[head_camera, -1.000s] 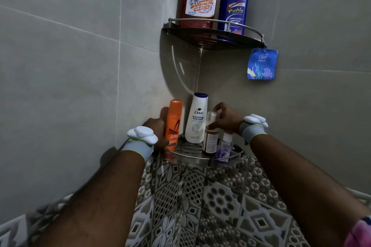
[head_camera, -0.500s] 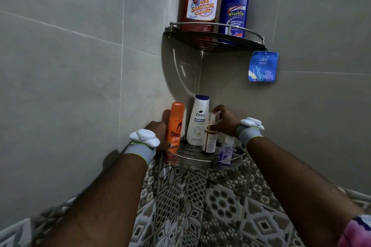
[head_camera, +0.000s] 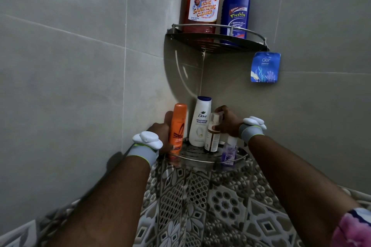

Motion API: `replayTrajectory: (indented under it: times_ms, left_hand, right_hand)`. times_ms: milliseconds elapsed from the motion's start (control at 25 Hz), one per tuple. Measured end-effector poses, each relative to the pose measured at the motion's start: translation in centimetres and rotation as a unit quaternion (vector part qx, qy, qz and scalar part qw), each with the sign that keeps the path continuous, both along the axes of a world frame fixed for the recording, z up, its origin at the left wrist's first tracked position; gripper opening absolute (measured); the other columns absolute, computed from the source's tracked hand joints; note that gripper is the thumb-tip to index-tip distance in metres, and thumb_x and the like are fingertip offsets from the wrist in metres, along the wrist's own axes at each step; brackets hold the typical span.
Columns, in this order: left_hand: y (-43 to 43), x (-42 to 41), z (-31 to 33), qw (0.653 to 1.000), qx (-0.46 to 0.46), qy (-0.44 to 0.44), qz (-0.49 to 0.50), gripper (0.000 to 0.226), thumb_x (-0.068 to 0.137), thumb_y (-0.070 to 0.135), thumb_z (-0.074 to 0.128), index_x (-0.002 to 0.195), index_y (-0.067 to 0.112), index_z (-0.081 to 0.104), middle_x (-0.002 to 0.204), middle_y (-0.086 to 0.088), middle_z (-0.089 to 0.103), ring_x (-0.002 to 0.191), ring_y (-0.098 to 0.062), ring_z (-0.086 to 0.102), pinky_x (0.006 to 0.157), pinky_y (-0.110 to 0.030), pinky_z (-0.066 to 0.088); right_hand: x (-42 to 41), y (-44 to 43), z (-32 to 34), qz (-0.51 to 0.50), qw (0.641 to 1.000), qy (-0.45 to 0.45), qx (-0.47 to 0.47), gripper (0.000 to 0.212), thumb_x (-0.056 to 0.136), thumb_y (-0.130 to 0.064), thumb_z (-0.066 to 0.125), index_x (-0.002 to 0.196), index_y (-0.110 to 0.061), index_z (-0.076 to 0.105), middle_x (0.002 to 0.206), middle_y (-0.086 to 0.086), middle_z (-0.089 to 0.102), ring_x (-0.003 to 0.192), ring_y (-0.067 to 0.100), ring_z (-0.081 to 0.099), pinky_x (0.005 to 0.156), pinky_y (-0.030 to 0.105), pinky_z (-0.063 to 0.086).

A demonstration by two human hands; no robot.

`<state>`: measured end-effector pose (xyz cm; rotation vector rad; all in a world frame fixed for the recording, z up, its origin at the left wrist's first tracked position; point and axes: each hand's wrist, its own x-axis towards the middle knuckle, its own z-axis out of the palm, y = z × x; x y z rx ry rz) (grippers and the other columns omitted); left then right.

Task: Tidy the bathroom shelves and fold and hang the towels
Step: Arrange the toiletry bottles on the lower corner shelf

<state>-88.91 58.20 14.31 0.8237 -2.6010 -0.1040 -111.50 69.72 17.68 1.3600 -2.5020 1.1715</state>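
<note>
Over the last second little change is recorded: the orange spray can (head_camera: 178, 126) is still held in the left hand's (head_camera: 160, 134) closed grip at the left end of the lower corner shelf (head_camera: 200, 159). The brown pump bottle (head_camera: 212, 136), beside the Dove bodywash (head_camera: 200, 122), stays pinched by the right hand (head_camera: 228, 122), so straightening is judged unfinished. Above, the upper corner shelf (head_camera: 218, 44) carries a red sanitizing cleaner (head_camera: 202, 4) and a blue Flushin bottle (head_camera: 236, 12), between grey wall tiles (head_camera: 80, 66) and over a patterned floor (head_camera: 200, 206).
</note>
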Motion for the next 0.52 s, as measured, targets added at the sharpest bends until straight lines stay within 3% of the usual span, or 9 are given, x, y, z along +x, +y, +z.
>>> replayTrajectory:
  times_ms: [160, 280, 360, 520]
  left_hand:
    - [-0.2, 0.0, -0.1, 1.000, 0.000, 0.000, -0.001, 0.042, 0.080, 0.028, 0.071, 0.110, 0.003, 0.056, 0.099, -0.014, 0.069, 0.088, -0.031, 0.067, 0.078, -0.034, 0.053]
    - [-0.3, -0.1, -0.1, 1.000, -0.008, -0.002, -0.009, 0.036, 0.081, 0.027, 0.070, 0.105, 0.006, 0.054, 0.098, -0.014, 0.070, 0.088, -0.031, 0.067, 0.077, -0.033, 0.053]
    - [-0.3, 0.0, -0.1, 1.000, -0.006, -0.001, -0.009, 0.042, 0.081, 0.028, 0.070, 0.111, 0.003, 0.055, 0.098, -0.014, 0.069, 0.088, -0.031, 0.067, 0.076, -0.033, 0.052]
    - [-0.4, 0.0, -0.4, 1.000, -0.009, 0.007, -0.012, 0.050, 0.080, 0.027, 0.071, 0.118, 0.002, 0.050, 0.098, -0.014, 0.069, 0.087, -0.032, 0.067, 0.079, -0.037, 0.055]
  right_hand:
    - [0.3, 0.0, 1.2, -0.025, 0.997, -0.054, 0.043, 0.056, 0.079, -0.012, 0.071, 0.127, -0.018, 0.043, 0.118, 0.013, 0.052, 0.104, 0.029, 0.055, 0.083, 0.047, 0.055]
    - [0.3, -0.6, 1.4, -0.040, 0.999, 0.030, -0.001, 0.055, 0.078, -0.035, 0.075, 0.122, -0.014, 0.049, 0.120, 0.012, 0.051, 0.104, 0.028, 0.056, 0.082, 0.037, 0.050]
    - [0.1, -0.9, 1.4, -0.045, 0.996, 0.078, -0.004, 0.048, 0.079, -0.031, 0.075, 0.116, -0.012, 0.052, 0.119, 0.016, 0.056, 0.096, 0.026, 0.057, 0.076, 0.029, 0.043]
    - [0.1, -1.1, 1.4, -0.049, 0.996, 0.073, -0.012, 0.041, 0.080, -0.020, 0.073, 0.114, -0.008, 0.053, 0.113, 0.017, 0.060, 0.087, 0.022, 0.054, 0.072, 0.026, 0.039]
